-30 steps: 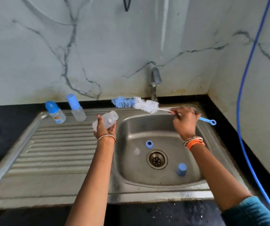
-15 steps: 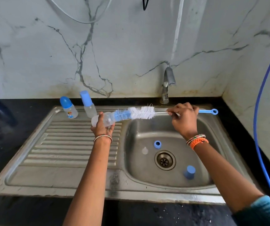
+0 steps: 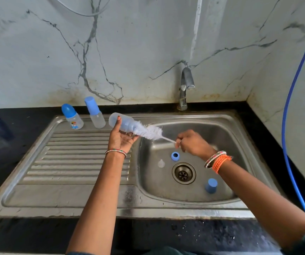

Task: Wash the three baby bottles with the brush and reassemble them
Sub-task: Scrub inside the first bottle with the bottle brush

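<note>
Ribbed drainboard (image 3: 70, 162) lies open; ring (image 3: 175, 156), teat (image 3: 161, 163) and cap (image 3: 211, 185) crowd the drain (image 3: 183, 173).

White brush bristles (image 3: 150, 132); clear bottle (image 3: 124, 123) in my left hand (image 3: 121, 139); blue caps (image 3: 211, 185) (sink steel-grey (image 3: 92, 203)); white marble wall (image 3: 129, 43), grey-veined.

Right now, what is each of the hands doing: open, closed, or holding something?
Left hand: grips the open baby bottle, tilted over the sink edge.
Right hand: pinches the brush by its wire handle, with the bristles partly inside the bottle.
</note>
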A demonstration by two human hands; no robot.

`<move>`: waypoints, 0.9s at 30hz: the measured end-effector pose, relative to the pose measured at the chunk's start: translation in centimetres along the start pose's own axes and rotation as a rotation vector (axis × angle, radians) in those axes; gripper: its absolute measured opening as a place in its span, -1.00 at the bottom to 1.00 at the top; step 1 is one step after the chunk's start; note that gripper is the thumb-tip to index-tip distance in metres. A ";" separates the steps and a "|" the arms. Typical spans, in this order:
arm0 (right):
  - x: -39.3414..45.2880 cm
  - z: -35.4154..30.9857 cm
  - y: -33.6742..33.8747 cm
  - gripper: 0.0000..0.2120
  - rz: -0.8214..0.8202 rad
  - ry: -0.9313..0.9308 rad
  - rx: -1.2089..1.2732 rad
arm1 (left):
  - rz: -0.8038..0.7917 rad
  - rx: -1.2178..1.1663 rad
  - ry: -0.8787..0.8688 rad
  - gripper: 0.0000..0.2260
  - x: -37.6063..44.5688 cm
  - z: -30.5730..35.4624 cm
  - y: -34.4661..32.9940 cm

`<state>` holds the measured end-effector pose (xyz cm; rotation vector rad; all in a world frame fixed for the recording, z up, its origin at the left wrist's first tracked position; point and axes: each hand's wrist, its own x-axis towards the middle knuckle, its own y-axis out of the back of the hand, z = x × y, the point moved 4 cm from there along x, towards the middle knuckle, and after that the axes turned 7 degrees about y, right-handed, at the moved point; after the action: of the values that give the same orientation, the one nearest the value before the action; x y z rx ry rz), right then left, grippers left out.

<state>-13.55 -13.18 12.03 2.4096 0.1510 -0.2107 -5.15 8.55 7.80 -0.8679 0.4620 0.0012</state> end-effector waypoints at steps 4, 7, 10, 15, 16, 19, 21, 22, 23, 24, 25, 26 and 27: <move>0.1 1.3 -1.8 -0.70 -0.321 -0.102 0.412 | 0.058 -0.033 -0.006 -0.74 0.3 0.1 0.1; 0.1 1.7 -1.4 -0.61 -0.288 -0.066 0.126 | 0.142 -0.021 -0.075 -0.68 0.4 0.8 0.5; -0.4 2.6 0.0 -0.50 -0.295 -0.090 -0.143 | 0.194 -0.058 -0.155 -0.54 0.6 2.2 1.3; -0.2 3.1 3.0 -0.61 -0.121 -0.018 -0.088 | 0.280 -0.084 -0.205 -0.52 0.9 3.4 2.2; -0.2 2.9 3.5 -0.68 -0.012 0.026 -0.098 | 0.285 -0.090 -0.204 -0.51 0.9 3.3 2.3; -0.9 1.6 5.0 -0.88 0.406 0.197 -0.278 | 0.260 -0.111 -0.153 -0.56 1.0 3.0 2.5; -1.8 0.3 5.2 -0.93 0.637 0.354 -0.466 | 0.224 -0.113 -0.109 -0.70 1.1 2.6 2.3; -2.2 -0.3 5.1 -0.91 0.701 0.406 -0.527 | 0.213 -0.120 -0.093 -0.77 1.1 2.4 2.3; -2.3 -0.5 5.1 -0.91 0.727 0.421 -0.545 | 0.206 -0.124 -0.085 -0.80 1.0 2.2 2.4; -2.3 -0.5 5.3 -0.91 0.707 0.390 -0.531 | 0.196 -0.128 -0.084 -0.81 1.0 2.1 2.5; -2.2 -0.2 5.3 -0.92 0.641 0.312 -0.501 | 0.178 -0.128 -0.083 -0.81 0.9 2.1 2.5; -2.0 0.2 5.3 -0.88 0.526 0.209 -0.451 | 0.150 -0.130 -0.080 -0.79 0.8 2.1 2.6; -1.8 0.9 5.1 -0.80 0.385 0.098 -0.362 | 0.123 -0.136 -0.075 -0.77 0.7 2.1 2.7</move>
<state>-14.55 -17.69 15.03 2.0389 -0.2146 0.1052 -4.18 11.75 6.65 -0.9682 0.4479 0.1791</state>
